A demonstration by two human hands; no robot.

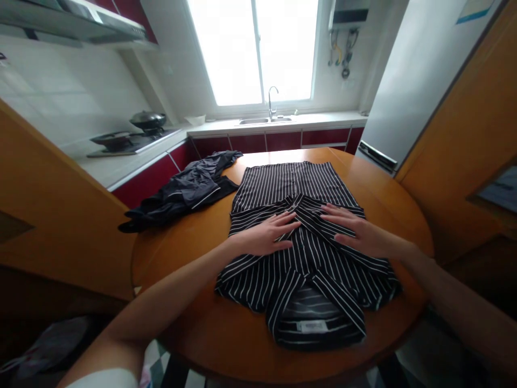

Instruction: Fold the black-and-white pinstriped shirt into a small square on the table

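A black shirt with white stripes [309, 253] lies flat on the round wooden table [194, 328]. Its collar, with a white label inside, points toward me, and both sleeves are folded inward across the front. My left hand [269, 234] rests palm down on the left sleeve, fingers stretched out toward the shirt's middle. Over the right sleeve, my right hand [353, 229] is spread with its fingers pointing left. Neither hand grips the cloth. The shirt's hem end lies at the far side of the table.
Dark garments [189, 186] lie heaped at the table's left edge, partly hanging over. Beyond stand a counter with a sink [266, 120], a stove with a lidded pan [148, 119], and a fridge [420, 70] at right. Wooden doors flank the table.
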